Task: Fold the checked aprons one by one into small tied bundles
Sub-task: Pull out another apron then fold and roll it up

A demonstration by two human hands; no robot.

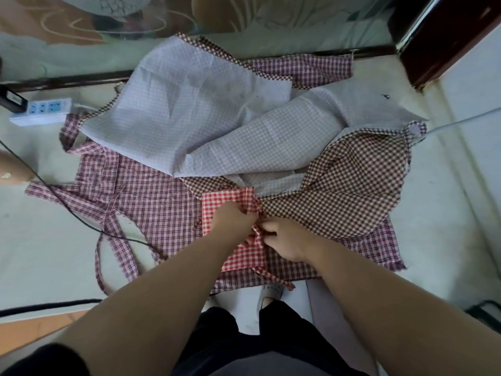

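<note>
a: red checked bundle (245, 253), 6 o'clock edge of the apron pile (189, 118): both hands pinching its ties (275, 276)?
b: yes, left hand (233, 218) and right hand (287, 240) (crossing unseen); pull evenly, keep folds flat.

A black short sleeve (40, 359) covers the left upper arm; the forearms (151, 302) are bare to the left hand (233, 221) and right hand (287, 240). Below are black trousers (230, 337) and a pale perforated slipper (271, 291).

Pale smooth floor (40, 240); frosted glass panel (244, 14) w/ floral pattern at back, dark wood frame (447, 36) top R; white power strip (40, 111) & black cable (67, 210) on L
</note>
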